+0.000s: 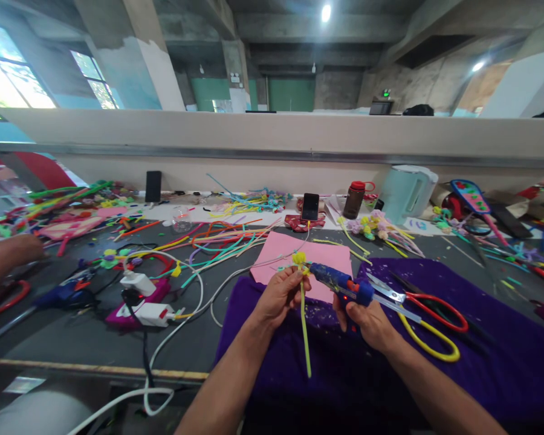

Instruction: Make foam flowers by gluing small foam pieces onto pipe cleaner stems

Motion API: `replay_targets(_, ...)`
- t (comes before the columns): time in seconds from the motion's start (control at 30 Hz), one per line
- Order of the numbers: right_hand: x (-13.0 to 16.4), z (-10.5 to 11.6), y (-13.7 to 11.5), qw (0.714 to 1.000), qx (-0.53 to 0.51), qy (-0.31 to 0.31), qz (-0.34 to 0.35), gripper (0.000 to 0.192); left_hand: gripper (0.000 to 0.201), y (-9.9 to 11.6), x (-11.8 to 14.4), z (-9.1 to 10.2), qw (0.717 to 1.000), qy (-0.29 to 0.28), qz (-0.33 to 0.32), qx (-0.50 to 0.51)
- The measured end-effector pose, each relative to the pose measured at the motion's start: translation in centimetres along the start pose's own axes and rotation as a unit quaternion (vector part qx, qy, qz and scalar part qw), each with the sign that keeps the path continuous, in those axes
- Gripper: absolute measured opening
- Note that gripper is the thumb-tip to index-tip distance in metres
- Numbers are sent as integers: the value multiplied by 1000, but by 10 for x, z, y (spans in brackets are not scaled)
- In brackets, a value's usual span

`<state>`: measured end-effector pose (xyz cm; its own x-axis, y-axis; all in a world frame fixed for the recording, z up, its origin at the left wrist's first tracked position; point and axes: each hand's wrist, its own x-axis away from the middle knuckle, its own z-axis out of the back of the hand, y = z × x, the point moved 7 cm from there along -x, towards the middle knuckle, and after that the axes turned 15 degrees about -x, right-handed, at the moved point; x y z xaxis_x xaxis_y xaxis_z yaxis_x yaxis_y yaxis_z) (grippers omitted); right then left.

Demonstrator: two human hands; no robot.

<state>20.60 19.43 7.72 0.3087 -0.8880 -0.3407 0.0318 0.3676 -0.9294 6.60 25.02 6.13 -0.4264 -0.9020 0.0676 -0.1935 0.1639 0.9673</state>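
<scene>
My left hand (281,293) pinches a yellow pipe-cleaner flower (300,260), whose yellow-green stem (306,338) hangs down below the fingers. In my right hand (367,320) is a blue hot glue gun (333,279), gripped by its handle, with a clear glue stick (396,307) sticking out of its back. The gun's nozzle points left and meets or nearly meets the flower; exact contact is hard to make out. Beneath both hands lie a pink sheet (272,257) and a purple cloth (249,308). Red-handled scissors (435,311) and a yellow-handled pair (428,344) rest right of the gun.
White chargers and a power strip (152,314) with looping cables sit left. Loose pipe cleaners (236,241) spread behind. A phone (310,207), a brown bottle (354,200) and a kettle (405,193) stand along the back. Another person's arm (9,260) reaches in at far left, near another glue gun (68,296).
</scene>
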Motion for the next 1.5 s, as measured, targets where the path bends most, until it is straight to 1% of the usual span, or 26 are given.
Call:
replay_targets(0.17,1,0,1,1000,26,-10,1,58,25,1,0,0,1000,-3,-8,-8)
replay_targets(0.43,1,4,6,1000,3,-3,1,59,28,2,0,0,1000,5,-13,-24)
replay_targets(0.73,-1,1,1,999,29,-15,-1,57,26,1,0,1,1000,3,-13,-17)
replay_targets(1.0,0,2,3,1000,-3,-12,2,54,27,1,0,1,999,-3,-16,-39)
replay_targets(1.17,-1,1,3,1000,-6,-12,-4,51,28,1,0,2,999,7,-10,-38)
replay_targets(1.37,-2,1,2,1000,-18,-8,1,53,28,3,0,2,999,5,-15,-38)
replay_targets(1.5,-2,-1,2,1000,-21,-9,-5,48,27,3,0,2,999,4,-18,-33)
